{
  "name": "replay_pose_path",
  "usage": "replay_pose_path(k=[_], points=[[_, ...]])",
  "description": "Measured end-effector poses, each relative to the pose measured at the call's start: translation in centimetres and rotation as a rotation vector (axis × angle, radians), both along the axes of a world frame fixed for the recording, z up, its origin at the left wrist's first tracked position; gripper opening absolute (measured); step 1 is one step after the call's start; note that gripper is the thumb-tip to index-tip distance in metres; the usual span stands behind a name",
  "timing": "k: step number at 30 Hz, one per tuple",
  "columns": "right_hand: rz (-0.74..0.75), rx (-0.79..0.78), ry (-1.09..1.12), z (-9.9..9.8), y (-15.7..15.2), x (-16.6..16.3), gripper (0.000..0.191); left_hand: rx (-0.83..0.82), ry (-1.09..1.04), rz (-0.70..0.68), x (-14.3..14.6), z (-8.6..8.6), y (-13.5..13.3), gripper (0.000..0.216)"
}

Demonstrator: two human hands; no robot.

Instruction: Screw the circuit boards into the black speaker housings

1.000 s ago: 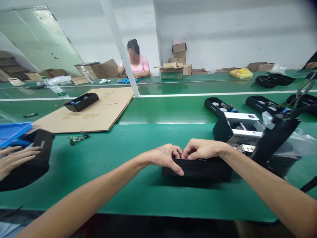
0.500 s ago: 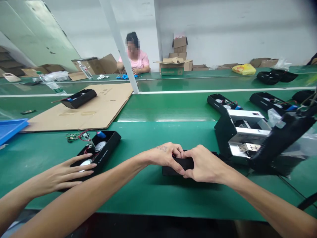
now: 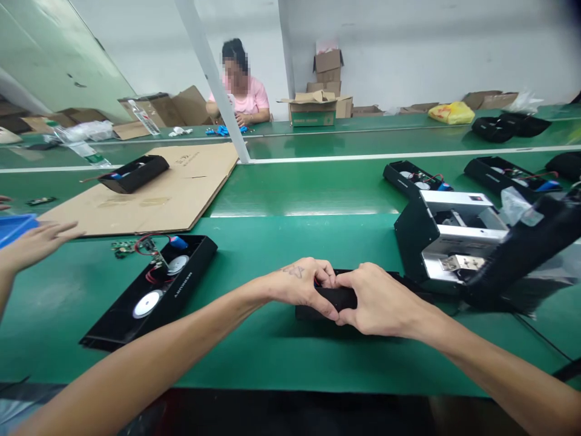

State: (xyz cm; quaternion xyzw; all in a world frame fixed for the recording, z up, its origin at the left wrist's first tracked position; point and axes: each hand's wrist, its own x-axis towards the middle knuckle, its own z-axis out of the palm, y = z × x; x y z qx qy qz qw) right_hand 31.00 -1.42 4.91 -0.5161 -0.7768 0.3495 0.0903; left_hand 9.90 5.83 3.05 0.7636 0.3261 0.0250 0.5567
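Both my hands are bent round a black speaker housing (image 3: 313,312) lying on the green table in front of me. My left hand (image 3: 306,281) grips its near wall, with the thumb outside and the fingers curled inside. Beside it my right hand (image 3: 381,300) pinches the same wall, thumb and fingers closed. My fingers hide most of the inside of the housing. To the left lies another open speaker housing (image 3: 188,297), with two round silver-white speakers, red wires, a blue connector and a small green circuit board (image 3: 124,247) near its far edge.
A co-worker's hand (image 3: 40,242) reaches over a blue tray (image 3: 16,227) at the left. A silver-and-black machine (image 3: 454,236) stands at the right. Cardboard (image 3: 195,200) with a housing lies behind; more housings (image 3: 417,178) sit back right. A person in pink (image 3: 249,100) sits opposite.
The co-worker's hand has left the left-hand speaker housing and moved away to the left, toward the blue tray. My hands keep their grip, and the view has shifted slightly.
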Motion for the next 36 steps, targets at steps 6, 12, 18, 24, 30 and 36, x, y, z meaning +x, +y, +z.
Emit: replay_pose_path(k=[6,12,18,24,30,36], points=[[-0.005,-0.030,0.068,-0.6,0.3,0.3,0.021,0.037,0.030,-0.015,0.1,-0.1,0.0,0.037],[0.031,-0.059,0.064,-0.2,1.4,0.5,0.019,-0.004,0.062,-0.016,0.1,0.1,0.5,0.037],[0.035,-0.085,0.039,-0.1,2.6,0.4,0.027,-0.062,0.081,-0.001,0.4,0.5,0.9,0.041],[-0.023,-0.124,-0.017,0.1,2.4,-0.2,0.030,-0.049,0.021,0.000,0.2,-0.3,1.1,0.042],[-0.049,-0.100,-0.012,0.2,1.6,-0.3,0.016,-0.048,0.007,-0.017,0.0,-0.4,0.9,0.043],[0.041,-0.058,-0.032,0.0,2.8,0.5,0.032,-0.093,0.041,0.020,0.3,0.0,1.4,0.040]])
